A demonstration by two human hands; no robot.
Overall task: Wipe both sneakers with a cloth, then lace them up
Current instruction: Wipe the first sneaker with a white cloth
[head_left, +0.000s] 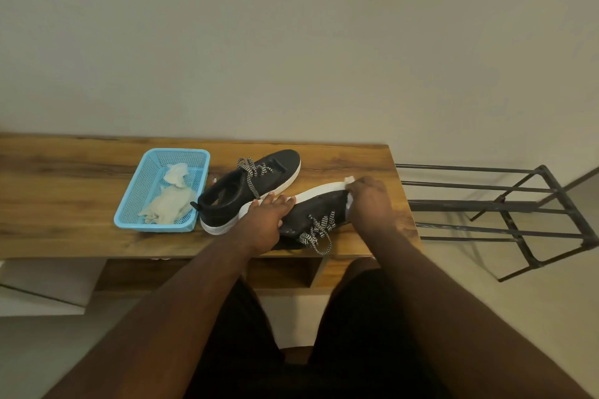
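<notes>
Wood tabletop [64,178] against a plain wall, metal rack [518,204] standing on the floor just right of it, well clear of the work. Blue basket [129,204] sits left on the tabletop, holding crumpled pale rags [168,201]; nothing else visible inside. Upright sneaker [256,188], black with white sole, stands just right of the basket, heel nearly touching its corner, striped laces [252,175] loose over the tongue. Second sneaker [317,214] lies tipped on its side at the near edge, white sole facing away, its laces hanging loose toward the person. Left hand [265,220] rests on the tipped sneaker's heel end, fingers straight and flat over the sole edge, pressing it down and partly hiding the heel. Right hand [369,201] curls around a white cloth [349,181] pressed to the toe end of the same sneaker; the hand covers most of the cloth, only bits show at the toe. Both forearms cross the near tabletop edge, blocking part of the shelf beneath. Dark shorts and knees below.
</notes>
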